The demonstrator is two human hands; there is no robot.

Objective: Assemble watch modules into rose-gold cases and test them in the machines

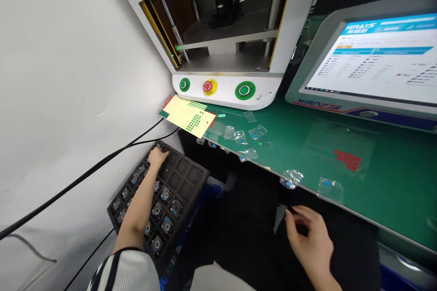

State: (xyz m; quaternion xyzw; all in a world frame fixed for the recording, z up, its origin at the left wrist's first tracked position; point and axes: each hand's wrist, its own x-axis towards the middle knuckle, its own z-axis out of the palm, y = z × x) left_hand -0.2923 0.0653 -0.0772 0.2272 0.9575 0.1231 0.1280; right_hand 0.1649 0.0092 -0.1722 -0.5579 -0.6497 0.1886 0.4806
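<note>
So the left hand [157, 158] is stretched out to the far corner of a black foam tray [191, 177] in the lower left of the frame, fingers curled together down onto a small dark part [163, 149] in that corner pocket. Can't really tell if it's properly pinched or just touched. The tray sits low, below the tabletop edge, near the white wall. Its near pockets hold a bunch of small round parts [166, 225] with bluish centres, and the pockets toward the upper right of the tray look bare.

The right hand [309, 236] is at the bottom right, hanging under the front edge of the green tabletop [392, 182], with thumb and fingertips pinched on a tiny dark piece [290, 209]. It's too small to make out what that is.

On the tabletop there are several little clear plastic bags [256, 132] scattered around the middle, some right at the edge, plus a yellow sticker sheet [190, 117] with green dots at the left end. Behind those sits a white machine [225, 88] with two green buttons and a red stop button on its front. A tilted monitor [382, 59] fills the upper right. Two black cables [85, 173] run along the wall on the left.
</note>
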